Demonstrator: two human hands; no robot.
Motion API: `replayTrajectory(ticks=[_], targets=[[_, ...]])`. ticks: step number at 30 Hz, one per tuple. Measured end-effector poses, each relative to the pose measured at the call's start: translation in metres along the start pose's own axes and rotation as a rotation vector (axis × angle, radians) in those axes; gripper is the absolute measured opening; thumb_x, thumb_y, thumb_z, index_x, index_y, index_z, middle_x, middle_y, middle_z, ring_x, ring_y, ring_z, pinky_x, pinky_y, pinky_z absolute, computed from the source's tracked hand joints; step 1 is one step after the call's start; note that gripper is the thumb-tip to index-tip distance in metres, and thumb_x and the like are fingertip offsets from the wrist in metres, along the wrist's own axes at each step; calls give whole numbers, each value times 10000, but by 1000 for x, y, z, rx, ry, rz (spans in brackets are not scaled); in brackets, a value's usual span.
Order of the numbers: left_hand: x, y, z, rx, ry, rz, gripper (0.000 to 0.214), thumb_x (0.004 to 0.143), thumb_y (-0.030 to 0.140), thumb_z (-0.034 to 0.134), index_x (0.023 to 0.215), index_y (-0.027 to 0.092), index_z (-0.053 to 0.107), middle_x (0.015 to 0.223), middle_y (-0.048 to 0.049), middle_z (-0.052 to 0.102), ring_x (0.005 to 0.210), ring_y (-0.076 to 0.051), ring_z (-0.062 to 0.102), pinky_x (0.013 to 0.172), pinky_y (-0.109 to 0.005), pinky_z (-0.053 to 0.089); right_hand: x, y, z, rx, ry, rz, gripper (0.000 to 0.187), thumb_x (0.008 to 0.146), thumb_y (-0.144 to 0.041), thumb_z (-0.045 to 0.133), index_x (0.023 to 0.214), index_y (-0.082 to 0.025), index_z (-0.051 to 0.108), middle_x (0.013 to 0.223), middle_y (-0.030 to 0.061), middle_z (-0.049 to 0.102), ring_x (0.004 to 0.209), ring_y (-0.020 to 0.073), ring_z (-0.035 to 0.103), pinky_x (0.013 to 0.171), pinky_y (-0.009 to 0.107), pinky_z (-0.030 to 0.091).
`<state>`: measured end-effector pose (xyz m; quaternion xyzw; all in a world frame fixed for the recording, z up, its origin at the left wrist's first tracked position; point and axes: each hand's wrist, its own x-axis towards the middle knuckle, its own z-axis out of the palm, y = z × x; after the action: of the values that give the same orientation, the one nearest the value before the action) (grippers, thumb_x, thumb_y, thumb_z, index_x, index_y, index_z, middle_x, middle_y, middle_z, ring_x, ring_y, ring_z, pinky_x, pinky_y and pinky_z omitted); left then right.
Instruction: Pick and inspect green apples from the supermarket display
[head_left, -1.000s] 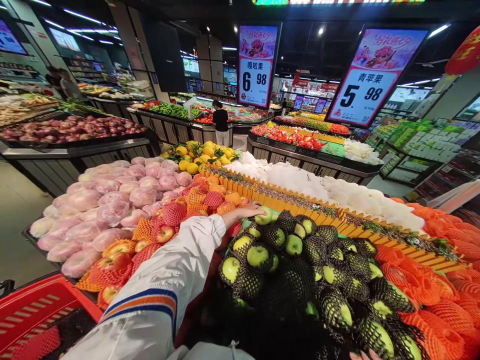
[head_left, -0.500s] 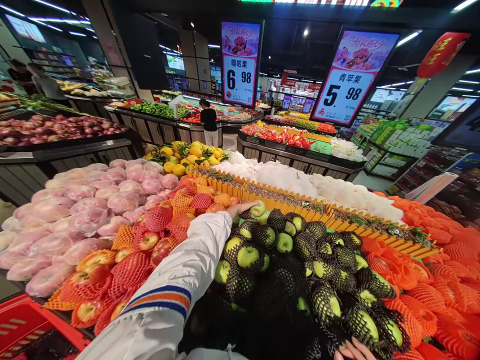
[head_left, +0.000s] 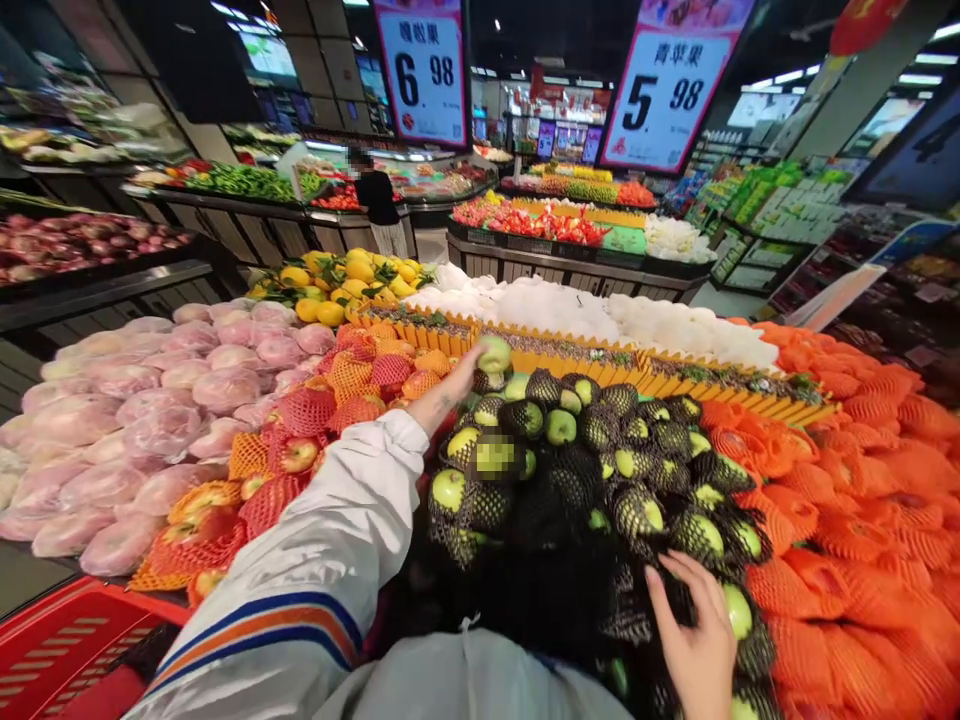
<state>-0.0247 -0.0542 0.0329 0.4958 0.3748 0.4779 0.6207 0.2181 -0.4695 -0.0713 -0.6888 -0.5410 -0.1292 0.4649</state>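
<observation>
At the back of the black-netted apples [head_left: 637,512], just before the yellow slatted divider [head_left: 555,359], a green apple [head_left: 496,353] sits clasped in the left hand [head_left: 468,376], whose fingers are mostly hidden behind it. Nearer, the right hand [head_left: 701,630] spreads thumb and fingers over the netted pile; whether it touches, I cannot tell. The white sleeve [head_left: 337,520] blocks part of the red-netted apples [head_left: 304,412]. Beyond these lies pink wrapped fruit [head_left: 161,425]; orange-netted fruit [head_left: 862,560] flanks the right, white-wrapped fruit [head_left: 555,303] lies behind the divider, and a red basket [head_left: 67,625] stands lower left.
</observation>
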Motion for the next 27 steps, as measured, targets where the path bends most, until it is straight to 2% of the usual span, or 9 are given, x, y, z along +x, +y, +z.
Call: replayTrajectory(ticks=[3,5,7,10,13,17,19,22,27], targets=[[-51,26,-2,-123,2,-6,544,772,578,510,1123,164,544,953,-76,648,931,-193,619,762,-262,490,0,-2,-15,-14,14,57,245,888,-346,646,1030,-148,672,1141,56,638,1102,124,589,1038,279,441],[-93,43,-5,-333,-102,-61,610,749,597,549,1142,131,586,1014,-109,649,923,-217,632,749,-281,518,-1,-3,-25,-3,24,106,241,884,-338,651,1034,-151,674,1145,50,638,1108,119,592,1053,283,448],[-139,58,-9,-419,-192,-96,674,752,598,544,1189,88,601,1089,-159,647,935,-234,638,687,-264,520,-2,-5,-34,13,24,145,238,880,-330,656,1041,-156,680,1153,47,639,1119,119,596,1063,287,453],[-204,66,-17,-477,-214,-95,652,732,590,601,1157,95,619,1095,-174,654,868,-220,639,663,-264,528,-6,-9,-43,37,-4,140,218,883,-325,653,1033,-169,679,1134,32,645,1104,106,603,1054,275,461],[-254,57,-29,-474,-187,-75,714,650,606,722,1163,120,621,1080,-161,661,862,-227,643,684,-287,540,-13,-7,-44,14,-87,81,261,872,-380,668,1049,-188,674,1143,13,640,1095,104,606,1031,264,463],[-298,34,-43,-473,-82,-125,767,566,574,815,1162,130,621,1077,-155,665,890,-252,661,710,-303,553,-23,8,-38,-36,-344,-66,671,759,-592,728,1296,-207,614,1263,51,586,1182,172,583,1036,314,465],[-313,22,-46,-489,-42,-180,785,546,556,825,1172,133,612,1087,-159,665,900,-262,668,719,-309,556,-26,13,-36,-26,-404,-122,532,797,-564,702,1211,-232,663,1216,28,605,1120,152,606,969,286,481],[-329,3,-42,-491,-10,-241,868,528,545,846,1241,128,578,1112,-185,659,895,-255,667,709,-298,549,-24,8,-40,27,-312,-49,234,853,-435,684,937,-217,698,1056,-19,652,978,91,624,896,225,469],[-346,-33,-19,-522,-28,-201,944,468,562,912,1267,175,592,1207,-138,640,963,-250,647,767,-320,554,-11,-22,-51,280,-79,292,325,804,-403,726,923,-130,597,879,17,595,805,57,557,762,178,434]])
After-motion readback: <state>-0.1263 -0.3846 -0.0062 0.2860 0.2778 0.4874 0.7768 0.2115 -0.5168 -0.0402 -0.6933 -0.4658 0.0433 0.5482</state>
